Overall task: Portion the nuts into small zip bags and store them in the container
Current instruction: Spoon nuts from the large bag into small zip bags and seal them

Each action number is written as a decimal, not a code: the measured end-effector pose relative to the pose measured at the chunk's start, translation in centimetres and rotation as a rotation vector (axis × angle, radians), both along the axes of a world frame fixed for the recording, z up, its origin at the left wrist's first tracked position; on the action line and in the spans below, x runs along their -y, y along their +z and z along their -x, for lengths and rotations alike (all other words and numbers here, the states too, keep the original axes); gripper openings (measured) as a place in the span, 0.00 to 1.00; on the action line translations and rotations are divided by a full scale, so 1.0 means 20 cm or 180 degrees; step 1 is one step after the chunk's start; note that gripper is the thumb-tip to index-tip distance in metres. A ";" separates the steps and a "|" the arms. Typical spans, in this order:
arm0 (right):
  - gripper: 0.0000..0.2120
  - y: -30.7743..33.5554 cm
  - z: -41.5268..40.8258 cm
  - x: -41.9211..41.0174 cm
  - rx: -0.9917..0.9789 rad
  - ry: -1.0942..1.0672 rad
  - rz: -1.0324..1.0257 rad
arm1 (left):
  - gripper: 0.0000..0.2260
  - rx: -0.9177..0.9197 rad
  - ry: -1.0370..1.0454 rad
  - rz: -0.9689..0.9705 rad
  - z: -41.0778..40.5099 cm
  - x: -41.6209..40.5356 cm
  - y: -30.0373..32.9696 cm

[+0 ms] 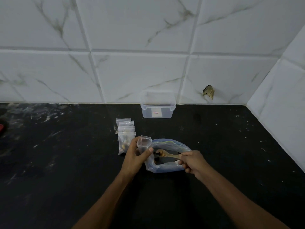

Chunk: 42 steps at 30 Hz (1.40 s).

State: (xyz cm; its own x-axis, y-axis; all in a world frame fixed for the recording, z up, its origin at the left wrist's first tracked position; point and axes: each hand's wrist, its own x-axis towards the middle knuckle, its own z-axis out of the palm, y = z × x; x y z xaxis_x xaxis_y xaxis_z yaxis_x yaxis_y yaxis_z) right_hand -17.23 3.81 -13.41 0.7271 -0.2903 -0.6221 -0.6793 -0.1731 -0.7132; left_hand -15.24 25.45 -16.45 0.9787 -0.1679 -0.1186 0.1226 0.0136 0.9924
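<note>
On the black stone counter (66, 162), the left hand (134, 157) pinches one small clear zip bag (144, 142), mouth up. The right hand (192, 161) grips one wooden spoon (166, 154), its bowl carrying nuts inside one large blue-tinted plastic bag (165, 167) lying open. Just left, four filled small zip bags (125, 134) overlap in a row. One clear rectangular plastic container (157, 106) stands lidless against the white marble-patterned tile wall (132, 71).
</note>
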 end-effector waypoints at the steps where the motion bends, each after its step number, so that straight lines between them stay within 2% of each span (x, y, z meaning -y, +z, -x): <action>1: 0.06 0.02 0.00 0.02 0.0016 -0.0008 0.0020 | 0.19 0.0050 0.0007 -0.0053 0.00 0.00 0.01; 8: 0.08 0.30 0.00 0.10 0.0541 0.0034 -0.0165 | 0.19 0.0653 0.0096 -0.0434 -0.02 0.06 0.12; 13: 0.08 0.52 -0.02 0.06 0.0905 0.0241 -0.0023 | 0.20 0.0687 0.0001 -0.0569 -0.04 0.11 0.14; 17: 0.08 0.55 0.00 -0.01 0.1308 0.0696 0.0721 | 0.21 0.0657 -0.0002 -0.0661 -0.06 0.15 0.12; 22: 0.08 0.46 0.06 -0.10 0.2281 0.1414 0.2366 | 0.21 0.0601 0.0053 -0.0708 -0.06 0.18 0.13; 25: 0.03 0.40 0.09 -0.13 0.2631 0.2065 0.3229 | 0.20 0.0595 0.0110 -0.0660 -0.06 0.18 0.13; 28: 0.09 0.34 0.12 -0.13 0.3108 0.2302 0.3678 | 0.20 0.0579 0.0119 -0.0568 -0.06 0.18 0.14; 31: 0.13 0.30 0.13 -0.12 0.3420 0.2467 0.3838 | 0.20 0.0584 0.0111 -0.0538 -0.06 0.18 0.13; 33: 0.12 0.30 0.13 -0.11 0.3465 0.2333 0.3816 | 0.20 0.0596 0.0119 -0.0551 -0.06 0.18 0.12; 36: 0.02 0.32 0.10 -0.08 0.3339 0.1783 0.3487 | 0.21 0.0598 0.0166 -0.0533 -0.06 0.16 0.11; 39: 0.07 0.33 0.06 -0.01 0.2945 0.1186 0.2799 | 0.20 0.0588 0.0189 -0.0420 -0.04 0.12 0.11; 42: 0.10 0.23 0.04 0.08 0.2124 0.1185 0.2731 | 0.18 0.0572 0.0134 -0.0341 -0.01 0.07 0.10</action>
State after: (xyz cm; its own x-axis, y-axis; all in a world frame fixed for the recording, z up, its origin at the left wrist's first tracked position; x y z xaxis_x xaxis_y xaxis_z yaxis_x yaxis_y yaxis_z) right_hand -18.07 2.19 -8.89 0.9672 -0.1302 0.2182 -0.0152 -0.8868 -0.4618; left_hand -15.10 24.07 -14.46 0.9915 -0.1223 0.0436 -0.0551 -0.0919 0.9942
